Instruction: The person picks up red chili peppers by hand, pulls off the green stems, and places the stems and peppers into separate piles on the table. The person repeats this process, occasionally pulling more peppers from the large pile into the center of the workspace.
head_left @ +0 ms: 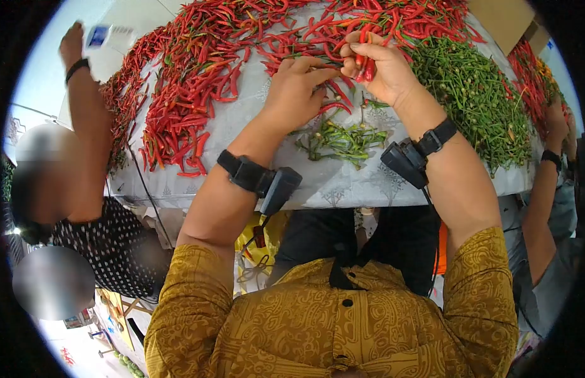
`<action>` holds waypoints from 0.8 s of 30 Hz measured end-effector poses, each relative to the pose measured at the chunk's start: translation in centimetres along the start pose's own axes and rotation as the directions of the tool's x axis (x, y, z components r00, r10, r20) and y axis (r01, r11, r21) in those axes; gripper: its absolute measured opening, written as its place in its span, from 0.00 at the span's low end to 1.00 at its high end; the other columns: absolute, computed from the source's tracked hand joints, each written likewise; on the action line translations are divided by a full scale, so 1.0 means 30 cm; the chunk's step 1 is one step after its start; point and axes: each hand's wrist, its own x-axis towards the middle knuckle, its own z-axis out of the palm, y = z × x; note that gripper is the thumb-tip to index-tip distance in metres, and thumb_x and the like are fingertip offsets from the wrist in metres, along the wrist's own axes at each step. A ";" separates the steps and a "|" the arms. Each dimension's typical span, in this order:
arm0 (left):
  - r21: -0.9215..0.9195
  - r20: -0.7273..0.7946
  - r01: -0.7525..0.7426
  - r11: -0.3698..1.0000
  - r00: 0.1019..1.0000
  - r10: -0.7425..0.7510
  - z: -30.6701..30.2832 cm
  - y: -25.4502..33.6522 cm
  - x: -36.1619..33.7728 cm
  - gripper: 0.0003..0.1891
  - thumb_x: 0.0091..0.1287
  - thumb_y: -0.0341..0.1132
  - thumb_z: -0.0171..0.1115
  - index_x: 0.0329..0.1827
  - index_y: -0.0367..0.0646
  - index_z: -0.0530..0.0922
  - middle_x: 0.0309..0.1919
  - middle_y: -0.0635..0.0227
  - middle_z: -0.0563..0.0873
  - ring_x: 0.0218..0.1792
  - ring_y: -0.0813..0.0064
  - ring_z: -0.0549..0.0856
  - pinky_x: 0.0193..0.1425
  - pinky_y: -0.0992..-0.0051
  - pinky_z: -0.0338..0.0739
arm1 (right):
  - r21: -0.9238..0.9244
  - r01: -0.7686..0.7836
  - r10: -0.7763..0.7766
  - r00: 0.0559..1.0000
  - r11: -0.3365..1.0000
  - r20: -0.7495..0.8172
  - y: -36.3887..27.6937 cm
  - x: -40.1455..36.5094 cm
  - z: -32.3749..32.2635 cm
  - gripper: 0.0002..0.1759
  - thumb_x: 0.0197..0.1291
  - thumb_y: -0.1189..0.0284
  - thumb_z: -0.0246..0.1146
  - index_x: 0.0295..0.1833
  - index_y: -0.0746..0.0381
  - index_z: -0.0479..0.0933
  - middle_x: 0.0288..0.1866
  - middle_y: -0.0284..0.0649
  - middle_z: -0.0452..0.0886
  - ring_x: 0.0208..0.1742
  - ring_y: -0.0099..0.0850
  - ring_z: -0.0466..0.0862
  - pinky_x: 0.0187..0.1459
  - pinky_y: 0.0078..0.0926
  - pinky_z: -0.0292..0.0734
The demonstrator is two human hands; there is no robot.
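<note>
On a worktop (pixel 343 189) covered with pale patterned cloth, clock directions run from our body. Just past twelve o'clock, our right hand (pixel 384 68) pinches a few red chillies (pixel 368 66) between thumb and fingers. Just before twelve, our left hand (pixel 297 88) is half curled, its fingers reaching towards them; we cannot tell whether it grips anything. Nearer us, at twelve, lies a small pile of green stems (pixel 343 140). A larger green heap (pixel 472 97) spreads at one, a red chilli heap (pixel 192 82) at eleven. Other people's arms show at ten and two.
</note>
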 end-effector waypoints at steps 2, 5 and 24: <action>0.219 0.039 -0.028 0.975 0.999 0.020 0.027 -0.010 -0.013 0.15 0.46 0.29 0.60 0.40 0.51 0.79 0.46 0.69 0.75 0.47 0.62 0.72 0.50 0.65 0.66 | 0.006 -0.001 0.001 1.000 1.000 -0.008 0.003 0.000 -0.001 0.05 0.56 0.76 0.54 0.39 0.62 0.73 0.28 0.42 0.78 0.23 0.28 0.76 0.31 0.26 0.74; 0.255 0.063 -0.004 0.967 0.998 -0.013 0.016 0.010 -0.012 0.15 0.46 0.29 0.60 0.39 0.54 0.79 0.48 0.71 0.74 0.50 0.62 0.70 0.53 0.66 0.64 | 0.013 -0.010 0.010 1.000 1.000 -0.017 0.001 -0.004 0.012 0.05 0.54 0.77 0.57 0.38 0.61 0.73 0.25 0.37 0.75 0.18 0.24 0.71 0.26 0.22 0.69; -0.440 -0.102 0.235 0.867 0.946 -0.308 -0.002 -0.001 0.014 0.09 0.56 0.27 0.60 0.39 0.38 0.73 0.34 0.69 0.78 0.37 0.79 0.76 0.43 0.81 0.71 | -0.529 0.112 -0.048 0.990 0.841 0.134 0.009 -0.034 0.061 0.14 0.49 0.75 0.62 0.44 0.65 0.76 0.22 0.27 0.73 0.16 0.13 0.61 0.18 0.11 0.55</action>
